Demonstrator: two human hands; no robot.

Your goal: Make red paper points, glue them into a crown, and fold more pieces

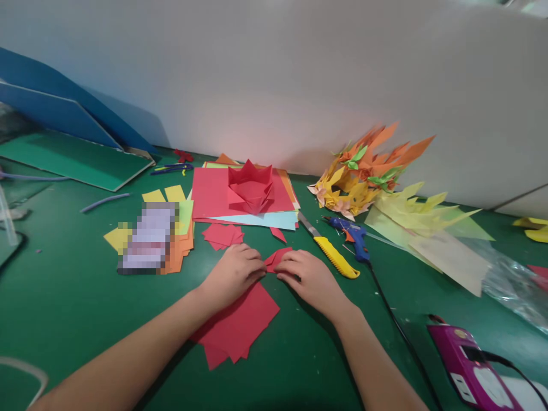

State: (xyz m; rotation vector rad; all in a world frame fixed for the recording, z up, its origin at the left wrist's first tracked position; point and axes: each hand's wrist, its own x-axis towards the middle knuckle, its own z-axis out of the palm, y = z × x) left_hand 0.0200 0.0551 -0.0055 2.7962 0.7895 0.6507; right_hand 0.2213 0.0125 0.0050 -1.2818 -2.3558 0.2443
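Note:
Between my two hands is a small piece of folded red paper (279,258), close to the green table top. My left hand (237,267) pinches its left end with the fingers closed. The fingers of my right hand (306,275) are bent and closed on its right side. Under my left wrist lies a loose stack of red paper squares (248,325). Beyond my left hand are smaller red paper pieces (222,235), and a narrow folded red piece (278,234) lies just past the paper I hold.
A red paper crown (250,191) rests on coloured sheets (208,194). A yellow utility knife (336,257), blade out, and a blue glue gun (355,235) with its cord lie to the right. Orange paper crowns (368,171), a purple power strip (471,365) and a blurred phone-like object (149,240) surround them.

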